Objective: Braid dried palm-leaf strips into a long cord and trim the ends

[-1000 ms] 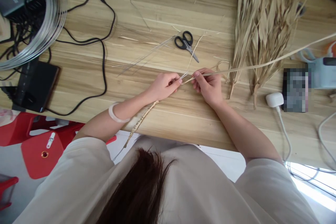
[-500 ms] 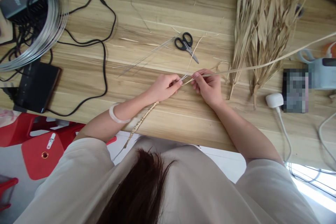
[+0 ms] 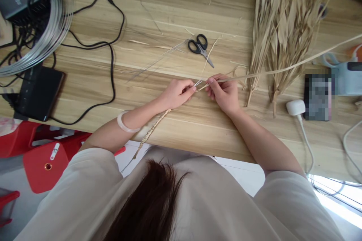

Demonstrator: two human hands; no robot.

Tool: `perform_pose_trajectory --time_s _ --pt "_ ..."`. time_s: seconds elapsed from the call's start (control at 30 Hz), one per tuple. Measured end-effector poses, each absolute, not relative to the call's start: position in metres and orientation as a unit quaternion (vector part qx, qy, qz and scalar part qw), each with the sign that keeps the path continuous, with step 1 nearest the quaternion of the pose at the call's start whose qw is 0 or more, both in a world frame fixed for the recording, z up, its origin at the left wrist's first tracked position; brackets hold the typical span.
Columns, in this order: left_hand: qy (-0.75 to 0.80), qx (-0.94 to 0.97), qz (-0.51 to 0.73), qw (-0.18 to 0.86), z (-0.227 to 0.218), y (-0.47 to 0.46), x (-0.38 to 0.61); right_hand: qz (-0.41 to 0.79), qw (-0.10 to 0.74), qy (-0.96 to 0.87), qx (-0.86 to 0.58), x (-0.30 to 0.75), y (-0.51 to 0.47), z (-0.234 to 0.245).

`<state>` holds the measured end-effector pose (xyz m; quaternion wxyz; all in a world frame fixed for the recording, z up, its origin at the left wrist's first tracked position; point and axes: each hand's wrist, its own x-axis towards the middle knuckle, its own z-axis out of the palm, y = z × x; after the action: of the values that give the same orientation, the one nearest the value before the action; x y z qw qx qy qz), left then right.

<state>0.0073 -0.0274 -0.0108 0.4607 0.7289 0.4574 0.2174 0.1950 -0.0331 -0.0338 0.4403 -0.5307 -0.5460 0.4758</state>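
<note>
My left hand (image 3: pixel 179 94) is closed, thumb and forefinger pinching thin metal wires (image 3: pixel 198 83) whose ends poke out toward the right. A wrapped wire stem (image 3: pixel 151 130), bound in straw-coloured strip, comes out beneath that hand and slopes down past the table edge, ending in bare wire. My right hand (image 3: pixel 223 92) pinches a long dry leaf strip (image 3: pixel 283 70), which trails away to the right edge of view. Between the hands the strip runs in a short curve to the wires. Black-handled scissors (image 3: pixel 201 49) lie just beyond, with a thin leaf sliver (image 3: pixel 211 53) beside the blades.
Dried leaf bundles (image 3: pixel 283 34) lie at the far right. A wire coil (image 3: pixel 58 19), black cables (image 3: pixel 113 71) and a black box (image 3: pixel 41 92) occupy the left. At right are a white charger (image 3: pixel 295 107) and a blurred-out dark object (image 3: pixel 317 97). Red stools (image 3: pixel 46 165) stand below the table.
</note>
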Motion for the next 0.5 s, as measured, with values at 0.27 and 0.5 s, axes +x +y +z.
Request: perform_pose_trajectory --time_s 0.27,0.5 --pt "0.452 0.729 0.22 0.464 -0.0129 -0.0268 0.0074 0.48 0.436 -0.544 -0.532 0.1953 -0.0327 -0.0349" --pt "0.45 0.733 0.212 0.465 -0.0127 -0.027 0.0075 0.478 0.435 -0.547 -0.532 0.1953 -0.0332 -0.0339"
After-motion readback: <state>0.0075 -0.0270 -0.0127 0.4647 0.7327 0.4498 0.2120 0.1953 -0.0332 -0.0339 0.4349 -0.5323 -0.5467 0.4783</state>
